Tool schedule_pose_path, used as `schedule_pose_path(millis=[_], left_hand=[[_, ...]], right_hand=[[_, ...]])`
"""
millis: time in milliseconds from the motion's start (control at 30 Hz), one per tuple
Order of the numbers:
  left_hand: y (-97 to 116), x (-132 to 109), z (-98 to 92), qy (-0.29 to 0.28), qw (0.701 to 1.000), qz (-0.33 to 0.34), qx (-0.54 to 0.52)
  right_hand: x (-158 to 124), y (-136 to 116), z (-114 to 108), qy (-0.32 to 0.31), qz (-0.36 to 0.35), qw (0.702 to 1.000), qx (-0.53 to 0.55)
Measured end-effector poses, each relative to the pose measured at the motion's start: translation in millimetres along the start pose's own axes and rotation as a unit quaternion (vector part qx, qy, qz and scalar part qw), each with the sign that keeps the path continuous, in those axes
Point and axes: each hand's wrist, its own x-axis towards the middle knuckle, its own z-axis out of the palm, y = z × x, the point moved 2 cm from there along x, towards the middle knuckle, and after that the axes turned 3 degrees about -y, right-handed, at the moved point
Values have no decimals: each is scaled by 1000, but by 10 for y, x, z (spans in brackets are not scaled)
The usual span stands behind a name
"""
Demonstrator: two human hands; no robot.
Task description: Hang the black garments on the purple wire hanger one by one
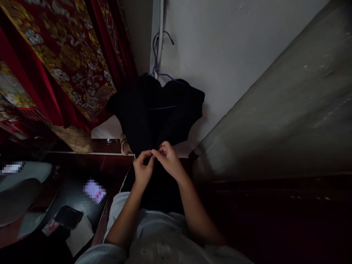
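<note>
A black garment [132, 113], perhaps a jacket, hangs on a purple hanger [155, 58], which is hooked at a white pipe along the wall. My left hand [143, 167] pinches the lower front of the garment, thumb and fingertips together. Beside it, my right hand [169, 159] is closed in a pinch at the same spot, its fingertips touching those of the left. Whatever small part of the front edge lies between the fingertips is too dark to make out.
Red cloth with gold and silver embroidery [74, 55] hangs at the upper left. On a dark table at the lower left lie a lit phone [95, 190], a black object [68, 217] and a white paper [80, 234]. A grey slanted surface [275, 110] stands right.
</note>
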Motion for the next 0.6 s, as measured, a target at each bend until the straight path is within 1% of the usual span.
schedule_pose_path(millis=[133, 233, 300, 467, 600], left_hand=[[9, -7, 6, -5, 999, 6, 31], [-5, -16, 8, -28, 998, 14, 49], [-5, -18, -5, -33, 998, 14, 56], [65, -12, -58, -23, 999, 6, 42], [101, -10, -93, -20, 997, 39, 58]], right_hand=[[-64, 21, -63, -40, 8, 999, -27], [-109, 35, -98, -47, 23, 998, -23], [-105, 29, -106, -49, 25, 998, -10], [-62, -24, -59, -50, 1, 999, 3], [-24, -52, -37, -60, -12, 998, -8]])
